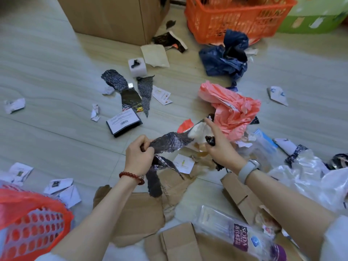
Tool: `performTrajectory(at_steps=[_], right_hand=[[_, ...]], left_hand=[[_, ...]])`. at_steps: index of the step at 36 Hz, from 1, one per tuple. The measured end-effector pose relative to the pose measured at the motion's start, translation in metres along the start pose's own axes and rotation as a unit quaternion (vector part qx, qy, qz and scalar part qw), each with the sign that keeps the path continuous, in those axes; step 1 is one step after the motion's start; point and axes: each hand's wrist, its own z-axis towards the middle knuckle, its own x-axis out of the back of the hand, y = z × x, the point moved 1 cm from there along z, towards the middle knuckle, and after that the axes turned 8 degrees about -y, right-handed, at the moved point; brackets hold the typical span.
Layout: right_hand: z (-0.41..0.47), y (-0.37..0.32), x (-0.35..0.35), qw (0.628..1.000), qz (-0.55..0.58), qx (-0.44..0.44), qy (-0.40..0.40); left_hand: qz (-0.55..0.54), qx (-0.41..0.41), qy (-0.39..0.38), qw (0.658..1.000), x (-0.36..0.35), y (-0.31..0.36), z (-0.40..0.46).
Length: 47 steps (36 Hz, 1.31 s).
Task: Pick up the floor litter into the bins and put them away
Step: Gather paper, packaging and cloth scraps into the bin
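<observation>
The left hand (139, 154) has its fingers (143, 146) pressed together in a pinch on one end of a dark torn wrapper strip (170, 143), which hangs in the air between the two hands. A second dark strip (154, 183) hangs down below the left fingers. The right hand (218, 142) has its forefinger stretched out and its other fingers curled on a small dark scrap (210, 141); the far end of the strip lies just beside them, and I cannot tell if they touch it.

The strip looks thin, light and limp, with a scaly print and a crinkled, perhaps slippery surface, so I judge a pinch at the edge is enough. Beyond the right fingers lies a soft pink plastic bag (231, 110). Under both hands lie stiffer torn cardboard pieces (135, 217) on the floor (56, 72). Near the left forearm stands a perforated bin with a red liner (28, 223).
</observation>
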Motion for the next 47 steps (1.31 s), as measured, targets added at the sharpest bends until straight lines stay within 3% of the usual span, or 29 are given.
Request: performTrajectory(at_steps=[5, 10, 13, 15, 19, 22, 25, 29, 34, 39, 43, 47], right_hand=[[0.008, -0.004, -0.024, 0.980, -0.182, 0.000, -0.084], [-0.003, 0.003, -0.054, 0.966, -0.233, 0.021, -0.106], [-0.015, -0.008, -0.061, 0.982, -0.123, 0.044, -0.137], [-0.021, -0.023, -0.056, 0.992, 0.029, 0.029, -0.123], [-0.028, -0.045, -0.049, 0.957, 0.273, -0.017, -0.094], [-0.035, -0.053, -0.051, 0.941, 0.326, -0.028, -0.091], [-0.041, -0.057, -0.053, 0.939, 0.335, -0.022, -0.077], [-0.044, -0.054, -0.050, 0.936, 0.347, -0.029, -0.058], [-0.047, -0.053, -0.042, 0.960, 0.275, -0.021, -0.051], [-0.039, -0.043, -0.030, 0.972, 0.225, -0.052, 0.043], [-0.036, -0.035, -0.013, 0.975, 0.204, -0.049, 0.071], [-0.035, -0.014, 0.005, 0.994, 0.042, -0.053, 0.086]], left_hand=[[-0.006, 0.026, -0.024, 0.999, 0.002, 0.008, -0.006], [0.013, 0.035, -0.012, 0.999, 0.021, 0.004, -0.011], [0.038, 0.020, -0.058, 0.997, 0.030, 0.002, -0.015], [0.076, 0.014, -0.098, 0.992, 0.031, -0.001, -0.018], [0.092, 0.051, -0.147, 0.984, 0.018, 0.000, -0.021], [0.018, 0.096, -0.172, 0.980, 0.006, 0.000, -0.024], [-0.067, 0.125, -0.249, 0.958, 0.001, -0.004, -0.029], [-0.095, 0.179, -0.296, 0.933, 0.000, -0.003, -0.035], [-0.048, 0.184, -0.295, 0.936, -0.009, 0.002, -0.041], [-0.006, 0.128, -0.254, 0.959, -0.006, 0.010, -0.041], [-0.060, 0.140, -0.179, 0.972, 0.007, 0.009, -0.038], [0.014, 0.130, -0.052, 0.990, 0.024, 0.003, -0.031]])
